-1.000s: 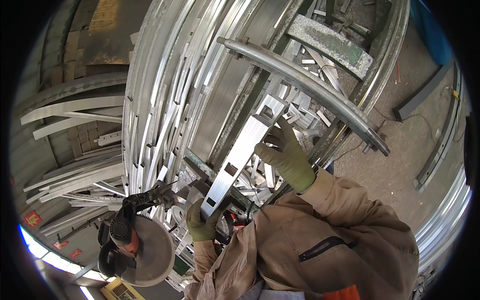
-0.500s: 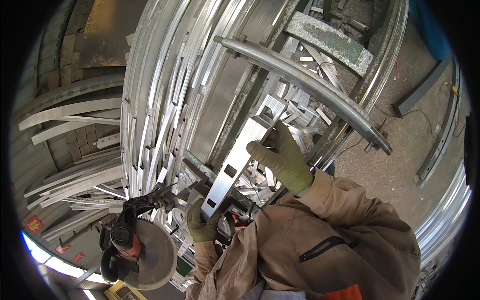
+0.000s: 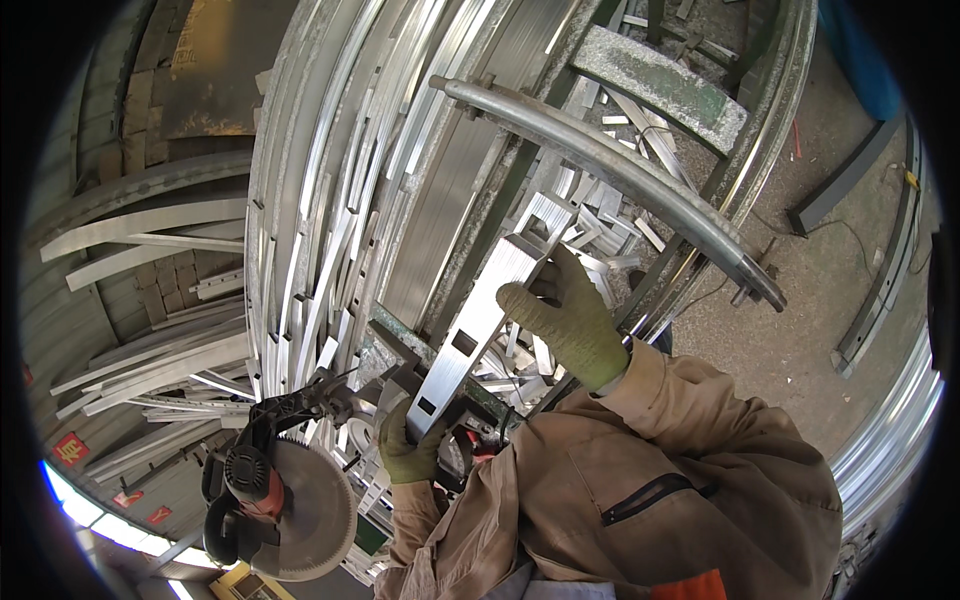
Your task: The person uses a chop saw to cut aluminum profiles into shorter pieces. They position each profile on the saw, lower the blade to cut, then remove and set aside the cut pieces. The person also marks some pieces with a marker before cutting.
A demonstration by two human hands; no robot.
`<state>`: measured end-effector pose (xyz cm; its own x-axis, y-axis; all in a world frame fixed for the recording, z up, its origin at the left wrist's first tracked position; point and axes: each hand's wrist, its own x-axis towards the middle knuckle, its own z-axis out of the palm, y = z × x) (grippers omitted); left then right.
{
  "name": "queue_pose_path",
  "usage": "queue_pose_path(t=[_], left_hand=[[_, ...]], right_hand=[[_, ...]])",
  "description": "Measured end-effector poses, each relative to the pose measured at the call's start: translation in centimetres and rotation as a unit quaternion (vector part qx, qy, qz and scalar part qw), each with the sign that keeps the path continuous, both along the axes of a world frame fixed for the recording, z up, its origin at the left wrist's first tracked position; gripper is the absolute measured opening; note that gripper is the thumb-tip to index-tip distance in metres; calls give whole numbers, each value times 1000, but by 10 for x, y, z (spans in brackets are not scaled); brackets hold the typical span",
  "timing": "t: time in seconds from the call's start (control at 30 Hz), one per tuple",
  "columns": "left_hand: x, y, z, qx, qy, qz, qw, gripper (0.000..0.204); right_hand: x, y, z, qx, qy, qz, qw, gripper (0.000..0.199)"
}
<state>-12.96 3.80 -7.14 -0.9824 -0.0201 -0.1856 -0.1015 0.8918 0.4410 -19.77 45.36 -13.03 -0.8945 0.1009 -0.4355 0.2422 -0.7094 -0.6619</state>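
Note:
A silvery aluminium profile [image 3: 480, 312] with two rectangular cut-outs in its face slants up and to the right across the middle of the head view. My left hand [image 3: 405, 452], in a green glove, is closed round its lower end. Near the upper end, my right hand [image 3: 578, 330], gloved alike, grips the right edge with thumb and fingers; some fingertips are hidden behind the metal. Beyond that end, a shorter open-ended aluminium piece [image 3: 548, 212] shows among offcuts. To the left of my left hand is a saw with a round toothed blade [image 3: 312, 510].
Long aluminium profiles [image 3: 310, 230] lie stacked at the left. A thick metal bar [image 3: 610, 160] crosses the green frame beyond my hands. Several offcuts [image 3: 600, 195] are heaped beneath it. More bars lean on the far-left rack [image 3: 150, 225]. A dark strip [image 3: 850, 180] lies on the right floor.

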Motion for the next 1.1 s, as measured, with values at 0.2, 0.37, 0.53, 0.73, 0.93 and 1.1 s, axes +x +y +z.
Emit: queue_pose_path(t=[0.2, 0.37, 0.53, 0.73, 0.93, 1.1], left_hand=[[0, 8, 2, -38, 15, 5, 999, 75], [-6, 23, 10, -92, 32, -26, 995, 72], [-14, 26, 14, -137, 37, -87, 986, 70], [-14, 18, 9, -102, -33, -2, 994, 68], [-14, 19, 9, -93, -24, -1, 995, 66], [-14, 33, 16, -78, -32, 33, 996, 65]], right_hand=[[0, -1, 0, -16, -1, -2, 1000, 89], [0, -1, -2, -19, 0, -8, 1000, 89], [0, -3, -4, -6, -5, -1, 1000, 89], [1, -4, -4, -5, -9, 2, 1000, 85], [0, -5, -3, -13, -12, -15, 1000, 70], [1, -8, -3, -10, 4, -37, 999, 50]])
